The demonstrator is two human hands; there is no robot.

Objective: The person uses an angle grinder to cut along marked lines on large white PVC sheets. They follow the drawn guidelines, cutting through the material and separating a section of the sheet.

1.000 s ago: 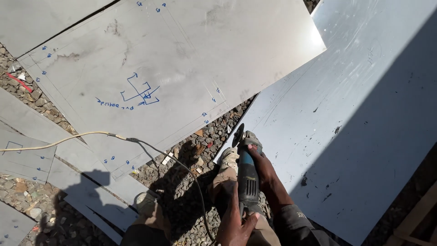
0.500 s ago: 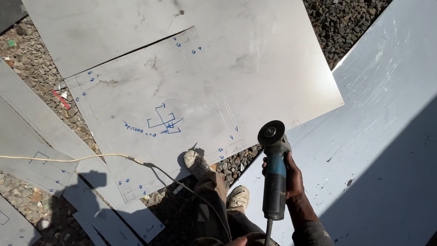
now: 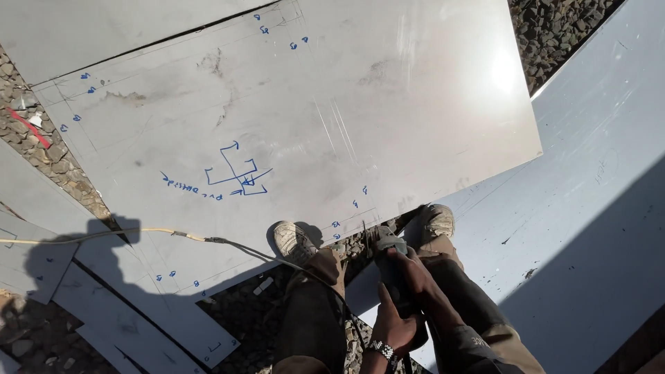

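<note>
Near the bottom centre, between the two shoes, both hands grip the angle grinder point(image 3: 389, 266): right hand point(image 3: 418, 277) wrapped over its body, left hand point(image 3: 393, 325) clamped at the rear. Best keep both grips firm, disc square to the marked metal sheet point(image 3: 291, 118), cable point(image 3: 173, 234) trailing left, clear. Grinder's dark, compact, grey guard.

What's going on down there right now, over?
Both hands, left hand and right hand, grip the angle grinder. Disc at metal sheet edge. Power cord crosses sheet.
</note>
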